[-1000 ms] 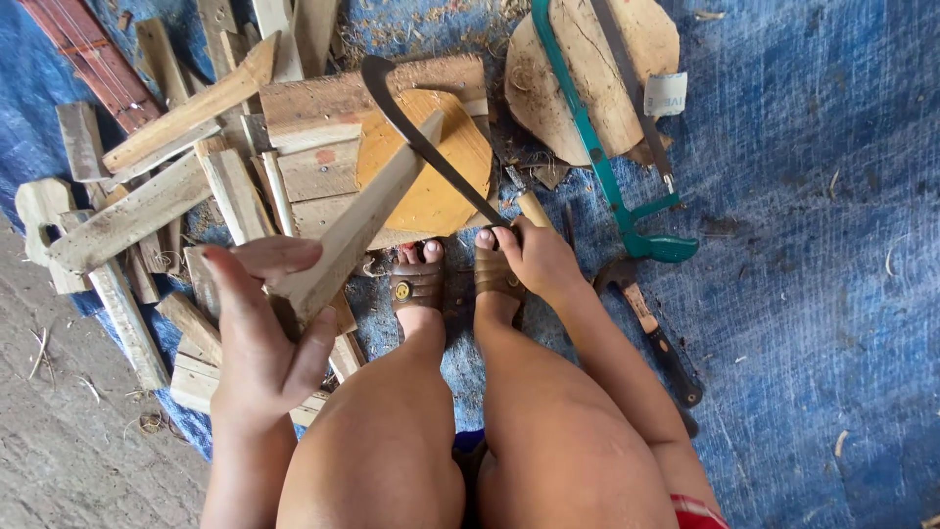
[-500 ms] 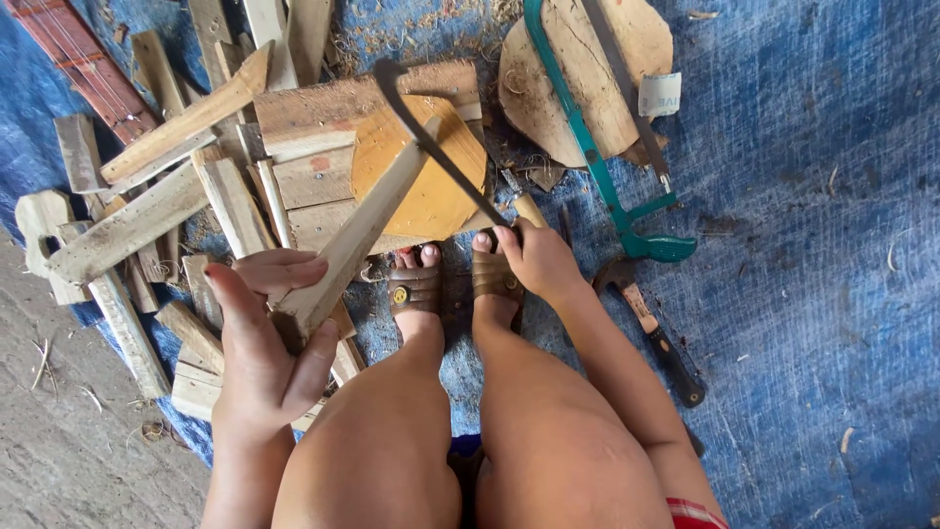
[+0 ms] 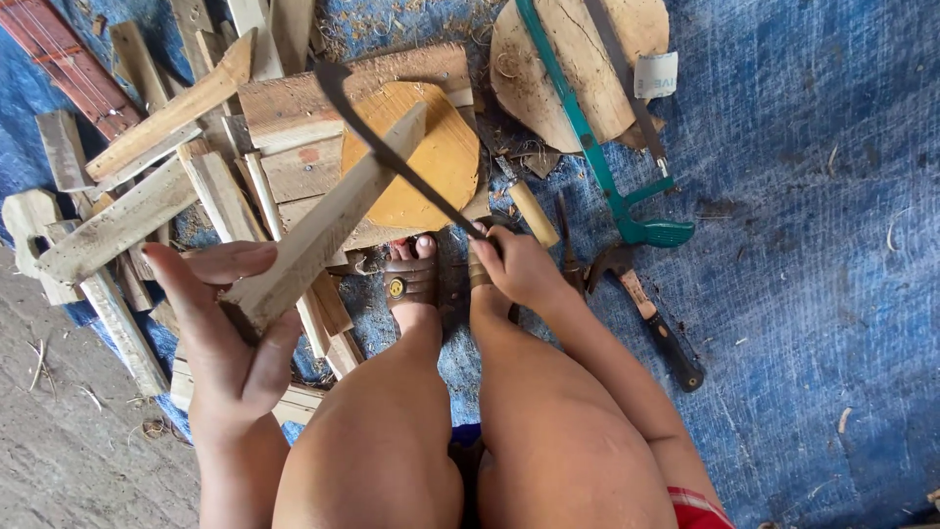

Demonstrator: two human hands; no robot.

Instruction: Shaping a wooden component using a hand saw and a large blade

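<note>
My left hand (image 3: pixel 227 323) grips the near end of a long pale wood stick (image 3: pixel 328 220), whose far end rests on a round yellowish wooden block (image 3: pixel 431 162). My right hand (image 3: pixel 519 266) is closed around the handle of a dark curved blade (image 3: pixel 392 147), a machete-like knife. Its edge lies against the upper side of the stick, near the far end. My legs and sandalled feet (image 3: pixel 411 279) sit between the two hands.
A pile of wood offcuts (image 3: pixel 147 196) lies at left on a blue tarp (image 3: pixel 803 294). A green-handled saw (image 3: pixel 597 167) crosses a round wood slab (image 3: pixel 578 59). A hammer (image 3: pixel 651 313) and a wooden-handled tool (image 3: pixel 529 211) lie right of my right hand.
The blade has shifted slightly along the stick, and the view has moved a little. Both hands keep their grips.
</note>
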